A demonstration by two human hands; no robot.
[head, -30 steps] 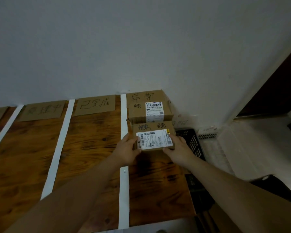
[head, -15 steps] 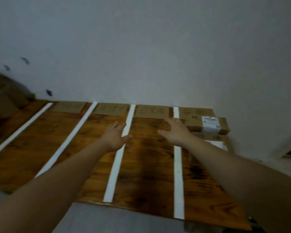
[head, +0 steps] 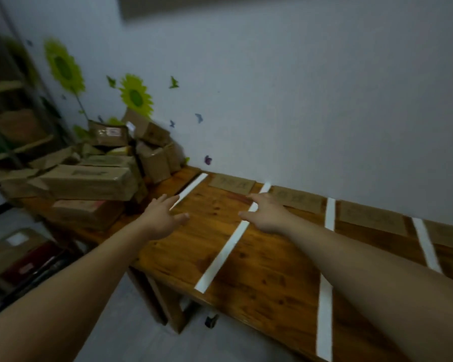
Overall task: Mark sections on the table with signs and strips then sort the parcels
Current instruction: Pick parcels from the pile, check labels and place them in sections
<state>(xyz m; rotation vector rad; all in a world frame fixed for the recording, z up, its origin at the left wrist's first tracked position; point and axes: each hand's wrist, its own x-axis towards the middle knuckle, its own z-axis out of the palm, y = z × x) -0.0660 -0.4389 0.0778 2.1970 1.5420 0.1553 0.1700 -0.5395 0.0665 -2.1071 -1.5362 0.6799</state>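
Parcels: brown cardboard heap at left end of table | left hand, right hand: fingers spread, empty

Pale wall, sunflower decals, grey floor, dim light.

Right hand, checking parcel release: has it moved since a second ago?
Yes. The right hand moved left, from the rightmost section to above the second white strip.

No writing can be read. The cardboard signs at the far edge of the table, toward one o'clock, bear blurred handwriting. The label on a parcel at ten o'clock is smeared too.
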